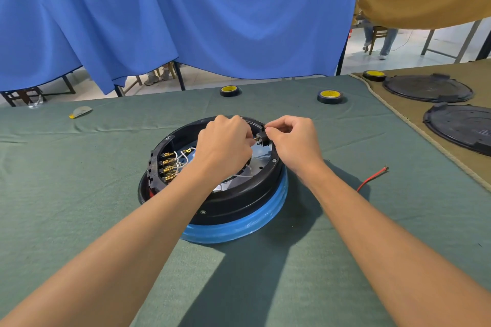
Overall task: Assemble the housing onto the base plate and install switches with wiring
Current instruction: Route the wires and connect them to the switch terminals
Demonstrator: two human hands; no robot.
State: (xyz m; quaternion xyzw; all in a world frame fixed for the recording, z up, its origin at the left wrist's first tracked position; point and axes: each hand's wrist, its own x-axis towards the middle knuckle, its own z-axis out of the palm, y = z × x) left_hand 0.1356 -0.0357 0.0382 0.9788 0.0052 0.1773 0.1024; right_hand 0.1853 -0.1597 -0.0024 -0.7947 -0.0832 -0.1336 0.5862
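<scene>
On the desk (79,194), the housing (239,199) is already seated; a switch (263,138) is pinched by the right hand (295,141), its brass terminal (256,138) by the left hand (223,146); wiring (183,156) evidently remains.

- No word or number here can be read.
- The black housing (239,202) has one small pale sign (203,212) low on its front wall. It is round, like a ring with short lines inside. It is too small to tell more.
- The left roll (229,91) of tape has a yellow label with dark print, too small to read.
- The middle roll (330,96) has the same kind of yellow label, also too small to read.
- The right roll (374,75) has a yellow label too. Its print is only a blur.
- The far plate (427,87) has faint raised marks near its middle, too blurry to read.
</scene>
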